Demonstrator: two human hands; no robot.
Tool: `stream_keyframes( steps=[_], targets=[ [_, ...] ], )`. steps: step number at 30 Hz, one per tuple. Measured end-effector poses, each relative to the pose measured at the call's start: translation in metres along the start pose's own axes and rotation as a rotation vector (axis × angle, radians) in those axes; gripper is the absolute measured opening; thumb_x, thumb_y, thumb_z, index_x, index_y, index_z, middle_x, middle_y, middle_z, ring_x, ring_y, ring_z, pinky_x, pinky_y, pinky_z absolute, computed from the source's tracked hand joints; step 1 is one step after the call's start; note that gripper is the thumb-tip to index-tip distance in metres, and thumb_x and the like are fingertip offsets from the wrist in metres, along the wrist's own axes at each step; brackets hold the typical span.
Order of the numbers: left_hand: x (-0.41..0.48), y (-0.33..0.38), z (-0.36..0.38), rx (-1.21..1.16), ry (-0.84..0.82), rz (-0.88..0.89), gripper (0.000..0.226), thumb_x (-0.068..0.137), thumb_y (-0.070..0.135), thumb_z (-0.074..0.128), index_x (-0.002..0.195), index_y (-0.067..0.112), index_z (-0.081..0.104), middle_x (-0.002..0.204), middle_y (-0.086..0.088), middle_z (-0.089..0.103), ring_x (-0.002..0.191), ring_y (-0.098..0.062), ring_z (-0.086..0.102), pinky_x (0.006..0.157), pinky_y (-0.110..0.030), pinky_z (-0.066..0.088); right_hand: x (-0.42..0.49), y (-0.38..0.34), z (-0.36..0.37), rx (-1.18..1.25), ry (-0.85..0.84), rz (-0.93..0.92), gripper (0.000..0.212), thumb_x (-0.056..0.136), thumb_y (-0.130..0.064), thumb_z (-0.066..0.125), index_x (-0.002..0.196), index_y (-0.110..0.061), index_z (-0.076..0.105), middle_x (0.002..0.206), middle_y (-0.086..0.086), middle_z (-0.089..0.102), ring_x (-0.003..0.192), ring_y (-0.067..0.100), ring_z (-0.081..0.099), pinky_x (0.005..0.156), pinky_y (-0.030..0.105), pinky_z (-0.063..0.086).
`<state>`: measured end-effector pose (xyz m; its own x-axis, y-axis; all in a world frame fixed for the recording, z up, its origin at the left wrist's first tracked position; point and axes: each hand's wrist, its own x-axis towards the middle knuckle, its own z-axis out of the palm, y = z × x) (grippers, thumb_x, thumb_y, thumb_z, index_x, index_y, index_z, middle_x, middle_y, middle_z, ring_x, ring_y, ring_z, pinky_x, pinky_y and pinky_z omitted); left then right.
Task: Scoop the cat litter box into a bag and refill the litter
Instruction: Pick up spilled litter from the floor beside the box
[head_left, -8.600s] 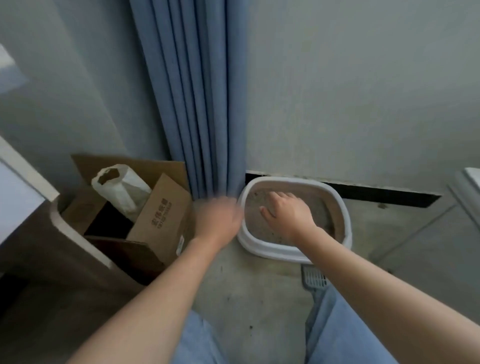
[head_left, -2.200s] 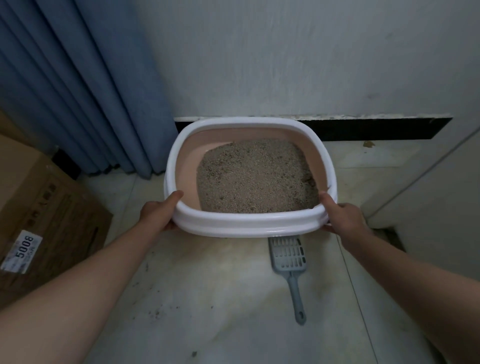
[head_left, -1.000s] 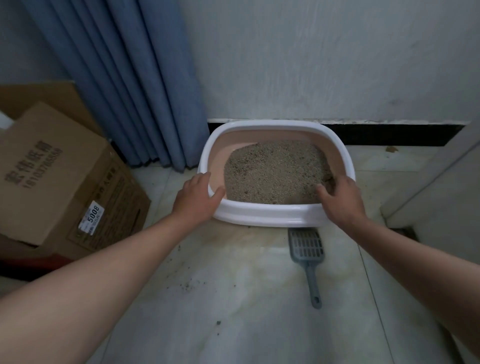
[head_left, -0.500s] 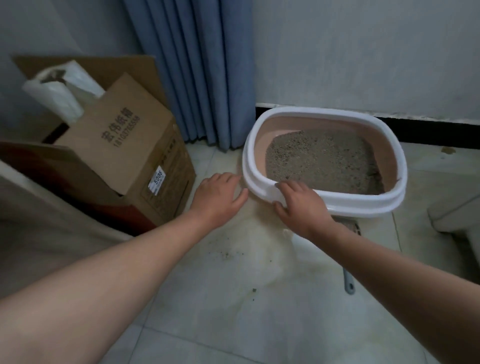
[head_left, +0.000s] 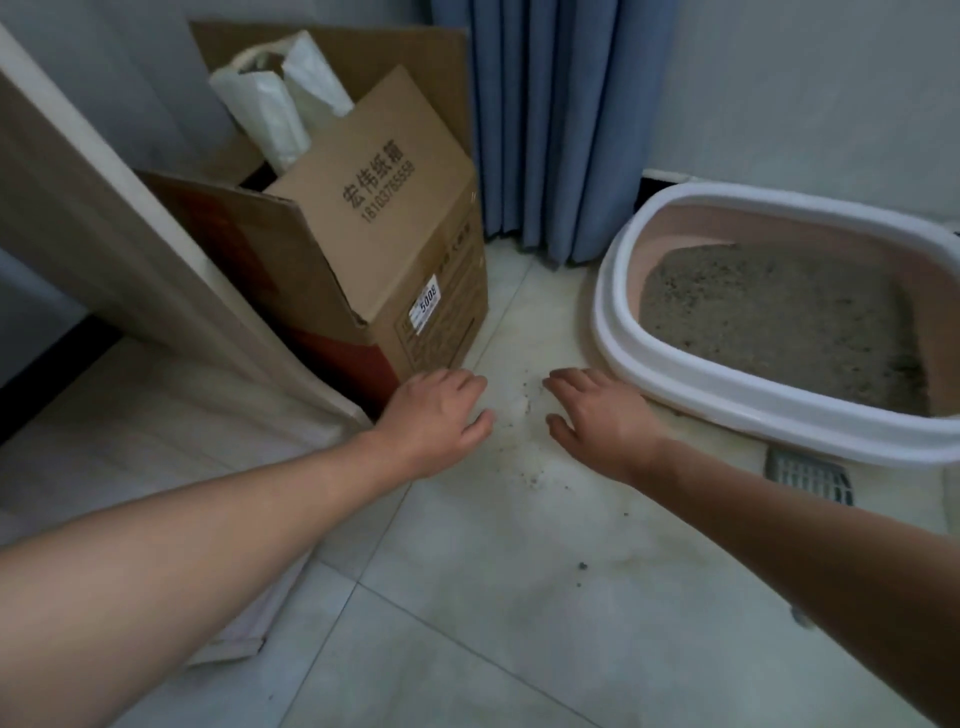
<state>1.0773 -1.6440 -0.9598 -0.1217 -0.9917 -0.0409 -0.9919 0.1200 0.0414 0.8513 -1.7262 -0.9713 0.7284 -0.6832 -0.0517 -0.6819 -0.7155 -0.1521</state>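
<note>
White-rimmed litter box (head_left: 727, 387) sits on the floor (head_left: 493, 613) at right, grey scoop (head_left: 808, 475) at its near edge. Left hand (head_left: 436, 415) and right hand (head_left: 597, 415) hover empty, fingers loosely spread, by the cardboard box (head_left: 395, 234). Best course: take the white bag (head_left: 270, 109) first and open it close beside the litter box.

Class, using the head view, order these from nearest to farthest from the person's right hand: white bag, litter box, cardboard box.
1. litter box, just right of the right hand.
2. cardboard box, across to the left.
3. white bag, standing in that box, far back.
</note>
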Motion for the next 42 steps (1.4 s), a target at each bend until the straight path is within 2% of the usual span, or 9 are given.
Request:
stream_keyframes(
  steps=[3, 7, 9, 11, 16, 22, 32, 38, 42],
  targets=[
    [0.020, 0.002, -0.006, 0.031, 0.028, 0.001, 0.063, 0.092, 0.052, 0.027, 0.122, 0.010, 0.062, 0.116, -0.008, 0.067, 0.103, -0.030, 0.062, 0.085, -0.041, 0.050, 0.004, 0.004, -0.004, -0.006, -0.008, 0.009, 0.054, 0.096, -0.039, 0.049, 0.143, -0.012, 0.046, 0.147, 0.009, 0.048, 0.129, 0.030, 0.048, 0.101, 0.039, 0.043],
    [0.035, 0.015, -0.016, -0.023, 0.012, -0.099, 0.068, 0.091, 0.053, 0.022, 0.126, 0.009, 0.060, 0.120, -0.010, 0.066, 0.105, -0.032, 0.061, 0.087, -0.044, 0.050, -0.004, 0.001, 0.006, 0.050, -0.038, 0.117, 0.058, 0.097, -0.043, 0.047, 0.147, -0.014, 0.039, 0.151, 0.008, 0.041, 0.134, 0.030, 0.042, 0.104, 0.040, 0.040],
    [0.037, 0.020, -0.015, -0.053, 0.017, -0.142, 0.061, 0.094, 0.050, 0.028, 0.125, 0.008, 0.060, 0.121, -0.011, 0.065, 0.107, -0.032, 0.060, 0.087, -0.044, 0.049, -0.011, -0.003, 0.010, 0.060, -0.052, 0.131, 0.059, 0.096, -0.044, 0.046, 0.147, -0.015, 0.037, 0.152, 0.007, 0.039, 0.135, 0.030, 0.041, 0.105, 0.040, 0.041],
    [0.037, 0.024, -0.013, -0.060, 0.035, -0.127, 0.056, 0.095, 0.048, 0.032, 0.122, 0.008, 0.062, 0.120, -0.011, 0.065, 0.106, -0.032, 0.060, 0.085, -0.043, 0.050, -0.017, -0.001, 0.011, 0.040, -0.050, 0.116, 0.059, 0.096, -0.044, 0.046, 0.147, -0.016, 0.037, 0.152, 0.006, 0.039, 0.135, 0.028, 0.040, 0.105, 0.039, 0.041],
    [0.038, 0.014, -0.012, 0.040, 0.024, 0.050, 0.068, 0.089, 0.052, 0.020, 0.116, 0.008, 0.064, 0.108, -0.010, 0.067, 0.096, -0.031, 0.062, 0.079, -0.041, 0.049, -0.021, 0.018, -0.008, -0.047, -0.014, 0.083, 0.056, 0.097, -0.042, 0.046, 0.146, -0.015, 0.039, 0.151, 0.006, 0.041, 0.133, 0.028, 0.043, 0.103, 0.038, 0.041],
    [0.034, 0.027, -0.006, -0.128, 0.028, -0.064, 0.072, 0.089, 0.054, 0.020, 0.127, 0.007, 0.059, 0.125, -0.012, 0.064, 0.110, -0.033, 0.061, 0.088, -0.046, 0.051, -0.054, 0.023, -0.012, -0.022, -0.048, 0.198, 0.058, 0.097, -0.043, 0.046, 0.147, -0.015, 0.039, 0.149, 0.006, 0.043, 0.133, 0.028, 0.043, 0.102, 0.039, 0.042],
    [0.042, 0.026, 0.001, -0.096, -0.005, 0.227, 0.063, 0.093, 0.054, 0.028, 0.131, 0.013, 0.056, 0.126, -0.006, 0.063, 0.109, -0.027, 0.060, 0.088, -0.043, 0.051, -0.038, 0.024, -0.013, -0.016, -0.020, 0.168, 0.056, 0.096, -0.043, 0.049, 0.143, -0.015, 0.044, 0.144, 0.007, 0.047, 0.128, 0.029, 0.046, 0.098, 0.040, 0.046],
    [0.047, 0.056, 0.019, -0.321, -0.037, 0.126, 0.050, 0.099, 0.047, 0.041, 0.135, 0.015, 0.055, 0.134, -0.005, 0.060, 0.119, -0.027, 0.056, 0.097, -0.046, 0.048, -0.057, 0.015, -0.001, 0.044, -0.062, 0.242, 0.056, 0.096, -0.046, 0.048, 0.145, -0.018, 0.043, 0.148, 0.004, 0.045, 0.132, 0.027, 0.045, 0.099, 0.037, 0.043],
    [0.042, 0.070, 0.037, -0.453, -0.034, 0.116, 0.046, 0.100, 0.045, 0.043, 0.133, 0.016, 0.058, 0.132, -0.002, 0.062, 0.118, -0.023, 0.058, 0.098, -0.042, 0.048, -0.064, 0.020, 0.006, -0.027, -0.131, 0.133, 0.056, 0.096, -0.047, 0.047, 0.144, -0.018, 0.044, 0.144, 0.005, 0.049, 0.128, 0.028, 0.048, 0.099, 0.041, 0.046]
  ],
)
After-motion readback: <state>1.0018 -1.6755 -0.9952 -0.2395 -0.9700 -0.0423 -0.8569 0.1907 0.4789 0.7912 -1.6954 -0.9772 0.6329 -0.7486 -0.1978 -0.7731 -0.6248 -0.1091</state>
